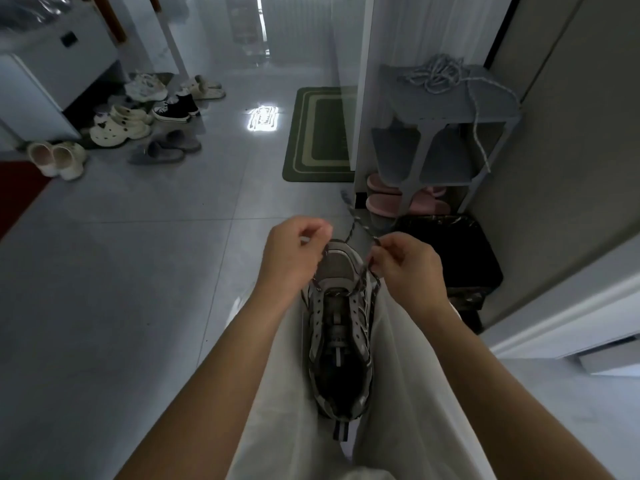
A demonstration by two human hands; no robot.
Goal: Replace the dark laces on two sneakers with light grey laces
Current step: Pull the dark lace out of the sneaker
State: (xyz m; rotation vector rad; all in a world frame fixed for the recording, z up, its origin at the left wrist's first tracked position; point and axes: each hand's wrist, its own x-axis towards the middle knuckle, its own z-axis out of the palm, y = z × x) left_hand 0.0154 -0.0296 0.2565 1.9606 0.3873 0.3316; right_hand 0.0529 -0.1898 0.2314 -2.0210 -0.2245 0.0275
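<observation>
A grey sneaker (337, 327) lies between my thighs, toe pointing away, its eyelets mostly bare. A dark speckled lace (360, 287) runs only through the eyelets nearest the toe. My left hand (294, 252) pinches one end of that lace above the toe. My right hand (405, 263) pinches the other end on the right side, and both ends rise and cross past the toe. A bundle of light grey laces (438, 76) lies on top of the grey shoe rack (450, 116), one strand hanging down its right side.
Pink slippers (384, 199) sit under the rack, beside a black-lined bin (450, 251). A green mat (320, 133) lies ahead on the tiled floor. Several shoes and slippers (138, 123) are scattered at the far left. A wall and door frame stand on the right.
</observation>
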